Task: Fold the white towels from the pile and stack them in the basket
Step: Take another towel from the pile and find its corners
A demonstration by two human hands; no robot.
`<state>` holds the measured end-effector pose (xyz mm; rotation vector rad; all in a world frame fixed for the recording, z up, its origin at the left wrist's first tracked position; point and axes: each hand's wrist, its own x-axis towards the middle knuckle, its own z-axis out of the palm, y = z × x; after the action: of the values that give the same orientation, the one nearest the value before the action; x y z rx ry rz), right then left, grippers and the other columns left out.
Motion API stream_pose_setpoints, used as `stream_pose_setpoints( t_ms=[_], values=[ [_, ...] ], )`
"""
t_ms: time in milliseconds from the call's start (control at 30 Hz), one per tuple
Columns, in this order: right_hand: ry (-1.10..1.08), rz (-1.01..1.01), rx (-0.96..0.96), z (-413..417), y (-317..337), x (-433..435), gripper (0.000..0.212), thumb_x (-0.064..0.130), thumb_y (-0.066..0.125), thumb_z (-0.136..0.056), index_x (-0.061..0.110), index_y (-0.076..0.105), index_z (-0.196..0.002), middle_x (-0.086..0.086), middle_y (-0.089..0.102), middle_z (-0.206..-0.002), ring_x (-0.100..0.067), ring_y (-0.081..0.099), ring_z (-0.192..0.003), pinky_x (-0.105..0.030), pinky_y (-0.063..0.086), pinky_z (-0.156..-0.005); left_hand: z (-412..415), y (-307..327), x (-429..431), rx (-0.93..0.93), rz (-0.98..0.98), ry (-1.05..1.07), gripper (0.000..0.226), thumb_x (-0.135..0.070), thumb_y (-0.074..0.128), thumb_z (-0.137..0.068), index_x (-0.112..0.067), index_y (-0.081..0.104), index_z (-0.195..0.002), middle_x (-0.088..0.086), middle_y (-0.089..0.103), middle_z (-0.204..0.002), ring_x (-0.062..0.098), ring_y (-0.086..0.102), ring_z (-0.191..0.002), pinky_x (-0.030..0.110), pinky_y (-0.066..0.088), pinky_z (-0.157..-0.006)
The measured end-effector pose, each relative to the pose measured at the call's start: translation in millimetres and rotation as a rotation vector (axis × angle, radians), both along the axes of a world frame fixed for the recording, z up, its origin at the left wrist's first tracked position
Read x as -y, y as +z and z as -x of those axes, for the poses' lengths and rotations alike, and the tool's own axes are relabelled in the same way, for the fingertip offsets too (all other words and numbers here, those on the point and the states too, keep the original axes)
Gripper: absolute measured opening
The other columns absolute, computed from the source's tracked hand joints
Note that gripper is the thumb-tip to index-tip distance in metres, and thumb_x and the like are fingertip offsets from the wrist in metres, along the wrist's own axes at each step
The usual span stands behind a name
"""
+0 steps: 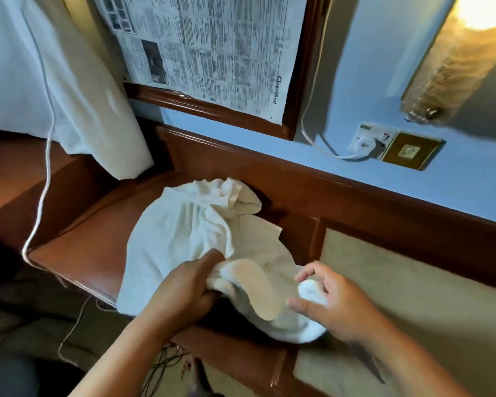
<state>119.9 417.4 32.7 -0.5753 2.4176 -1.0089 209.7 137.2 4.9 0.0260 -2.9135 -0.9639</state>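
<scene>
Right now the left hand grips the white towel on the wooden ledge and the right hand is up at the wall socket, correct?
Not quite. The left hand does grip the white towel on the wooden ledge, but the right hand is not at the wall socket: the head view shows it holding the towel's near end.

Both my hands on a towel.
My left hand (pixel 184 285) grips the white towel (pixel 181 227); my right hand (pixel 332 302) pinches its edge beside it.

Newspaper (pixel 206 50) in wooden frame; cable (pixel 45 179); lamp (pixel 453 55).
</scene>
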Motion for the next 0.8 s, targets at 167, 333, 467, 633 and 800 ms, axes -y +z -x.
stream_pose_setpoints(
  t_ms=[167, 333, 467, 633, 800],
  values=[
    [0.253, -0.086, 0.069, -54.0, -13.2, 13.7, 0.089, 0.08, 0.073, -0.06, 0.057, 0.036, -0.136, 0.022, 0.062, -0.115, 0.002, 0.057, -0.104, -0.019, 0.047, -0.082, -41.7, 3.6, -61.8, -0.061, -0.061, 0.04, 0.032, -0.027, 0.056, -0.072, -0.037, 0.043, -0.1, -0.015, 0.06, -0.08, 0.018, 0.058, -0.076, 0.029, 0.042, -0.06],
    [0.088, 0.159, -0.123, -85.1, -23.2, 13.4, 0.02, 0.035, 0.055, -0.08, 0.026, 0.061, -0.097, 0.009, 0.069, -0.084, -0.007, 0.064, -0.081, -0.036, 0.055, -0.077, -69.0, -15.3, -65.6, -0.1, 0.012, 0.05, 0.028, -0.029, 0.061, -0.077, -0.029, 0.053, -0.104, -0.023, 0.048, -0.088, 0.016, 0.05, -0.086, 0.012, 0.031, -0.077],
    [0.045, 0.283, -0.383, -93.2, 23.3, 14.9, 0.013, 0.035, 0.06, -0.09, 0.028, 0.065, -0.1, 0.014, 0.066, -0.081, -0.007, 0.063, -0.079, -0.027, 0.051, -0.068, -51.3, -23.9, -42.7, 0.001, 0.23, 0.026, 0.019, -0.049, 0.041, -0.087, -0.034, 0.05, -0.094, -0.02, 0.055, -0.085, 0.016, 0.056, -0.093, 0.033, 0.03, -0.075],
    [-0.02, 0.191, -0.709, -68.1, 81.7, 17.3, 0.007, 0.033, 0.063, -0.095, 0.027, 0.06, -0.095, 0.012, 0.059, -0.077, -0.011, 0.058, -0.073, -0.029, 0.039, -0.057, -0.4, 22.5, 1.7, 0.078, 0.51, 0.125, 0.021, -0.03, 0.048, -0.092, -0.031, 0.052, -0.112, -0.002, 0.066, -0.117, 0.03, 0.056, -0.114, 0.044, 0.04, -0.09],
    [-0.283, 0.151, -1.001, -39.8, 178.6, -5.8, 0.029, 0.038, 0.063, -0.095, 0.012, 0.065, -0.109, -0.013, 0.067, -0.087, -0.039, 0.063, -0.088, -0.033, 0.037, -0.064, 53.7, 195.0, 16.3, -0.456, 0.382, 0.311, 0.01, -0.014, 0.05, -0.09, -0.014, 0.049, -0.1, 0.016, 0.063, -0.101, 0.04, 0.061, -0.094, 0.045, 0.044, -0.079]
  ],
)
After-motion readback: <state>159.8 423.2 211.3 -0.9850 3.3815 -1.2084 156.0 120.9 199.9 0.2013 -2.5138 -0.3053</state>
